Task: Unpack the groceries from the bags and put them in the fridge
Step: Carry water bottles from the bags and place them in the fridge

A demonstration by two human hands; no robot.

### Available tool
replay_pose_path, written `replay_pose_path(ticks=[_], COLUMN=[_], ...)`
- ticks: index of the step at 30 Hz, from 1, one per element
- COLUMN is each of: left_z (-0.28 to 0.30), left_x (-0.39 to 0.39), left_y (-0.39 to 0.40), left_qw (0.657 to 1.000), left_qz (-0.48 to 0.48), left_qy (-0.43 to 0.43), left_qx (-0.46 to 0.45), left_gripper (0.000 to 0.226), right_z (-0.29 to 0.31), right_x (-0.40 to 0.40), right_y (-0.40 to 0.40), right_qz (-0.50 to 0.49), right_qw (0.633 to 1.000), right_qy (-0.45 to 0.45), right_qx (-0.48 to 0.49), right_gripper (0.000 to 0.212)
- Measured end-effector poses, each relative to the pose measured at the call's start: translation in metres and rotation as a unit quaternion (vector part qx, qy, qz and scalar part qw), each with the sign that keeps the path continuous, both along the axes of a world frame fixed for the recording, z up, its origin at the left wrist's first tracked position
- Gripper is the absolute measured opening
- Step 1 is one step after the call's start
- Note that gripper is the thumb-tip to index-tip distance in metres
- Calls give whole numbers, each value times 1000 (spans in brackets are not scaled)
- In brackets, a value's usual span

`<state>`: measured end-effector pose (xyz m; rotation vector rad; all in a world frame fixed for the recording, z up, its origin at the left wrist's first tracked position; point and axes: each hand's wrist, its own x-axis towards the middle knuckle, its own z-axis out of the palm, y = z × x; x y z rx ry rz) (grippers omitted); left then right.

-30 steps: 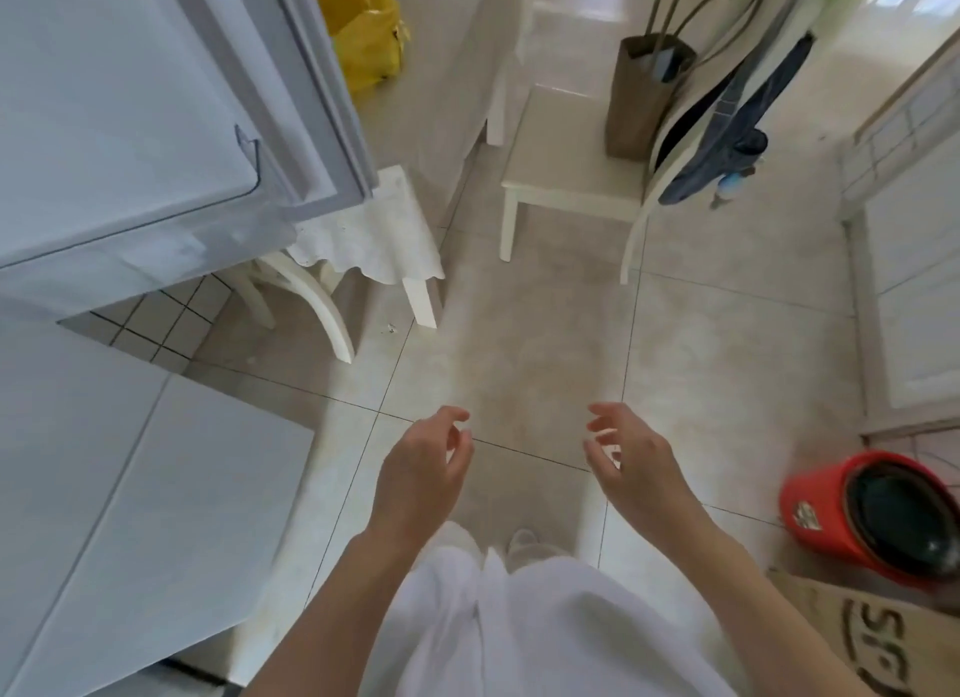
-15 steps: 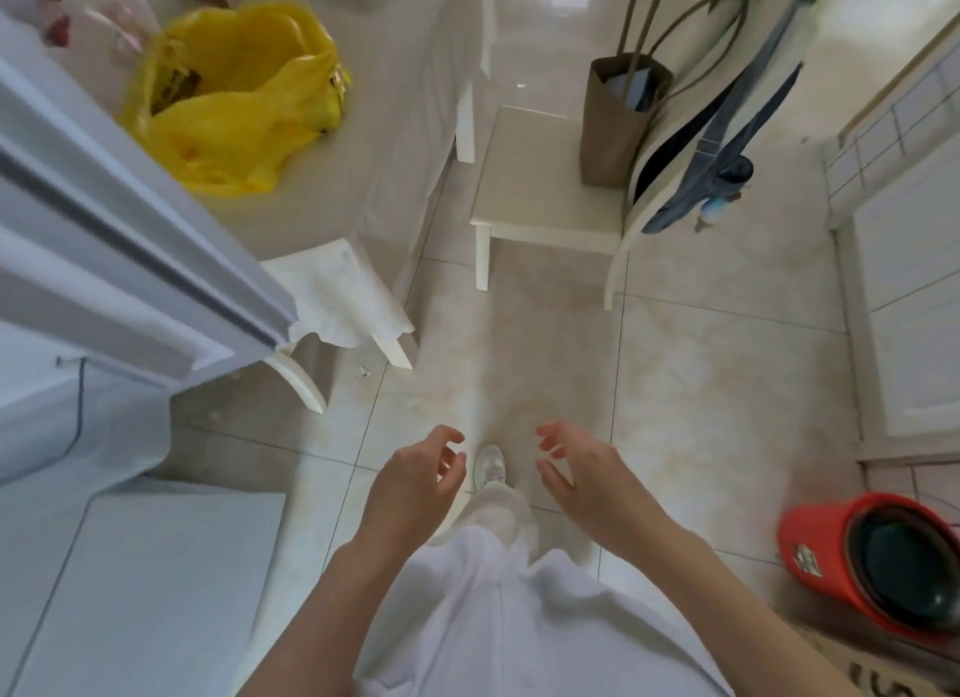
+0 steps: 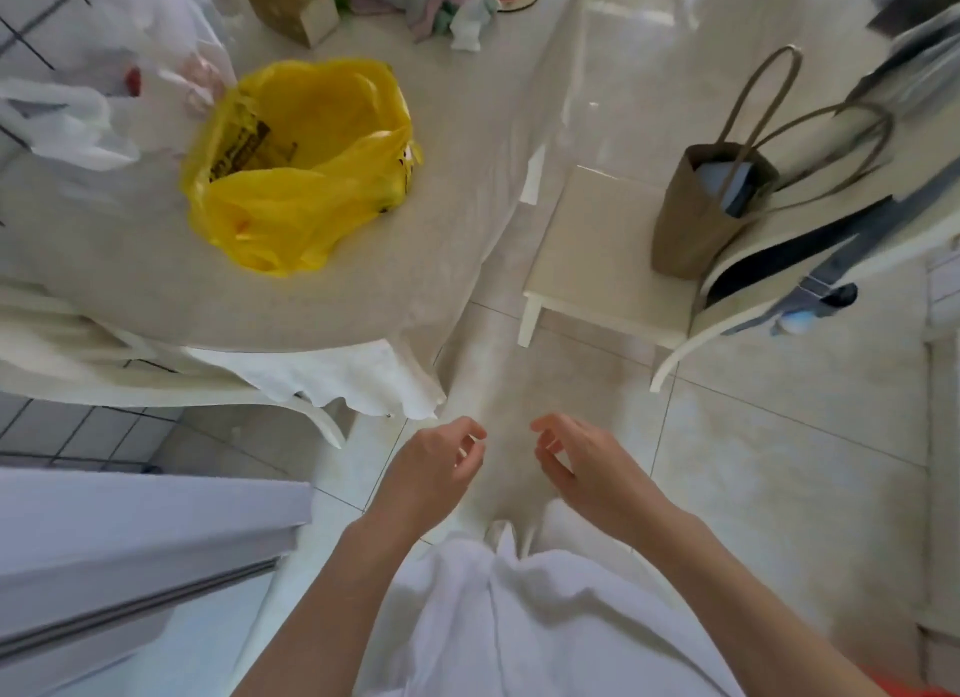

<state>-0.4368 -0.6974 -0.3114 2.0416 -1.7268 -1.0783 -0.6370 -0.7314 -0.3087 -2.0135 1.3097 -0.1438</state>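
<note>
both hands hang empty over the floor, the left hand (image 3: 434, 470) and right hand (image 3: 587, 467) near each other with fingers loosely curled. the yellow bag (image 3: 298, 166) sits open on the surface (image 3: 441, 259) at far left, with white bags (image 3: 78, 109) beside it.

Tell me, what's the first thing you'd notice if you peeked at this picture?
The bright yellow plastic bag jumps out first; it sits open and crumpled on the pale table at the upper left. Next come the person's two bare hands, the left hand and right hand, both empty with fingers curled, low in the middle above the tiled floor. A brown paper bag with long handles stands on a chair at the right.
</note>
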Motion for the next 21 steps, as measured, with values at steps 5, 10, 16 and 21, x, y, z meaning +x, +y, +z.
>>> replay_pose_path(ticks=[5, 10, 16, 21], left_z=[1, 5, 17, 21], left_x=[-3, -3, -2, 22], left_y=[-60, -122, -182, -218], left_qw=[996, 981, 946, 922], left_qz=[83, 193, 314, 370], left_qy=[5, -14, -54, -98], left_qx=[-26, -36, -56, -67], left_gripper=[17, 23, 26, 27], right_z=[-9, -4, 10, 23], right_x=[-3, -2, 13, 59], right_y=[-75, -171, -280, -349], right_qz=[60, 143, 249, 334], right_qw=[998, 990, 968, 940], right_qy=[5, 0, -15, -37], right_qx=[7, 6, -24, -65], right_gripper=[26, 27, 28, 30])
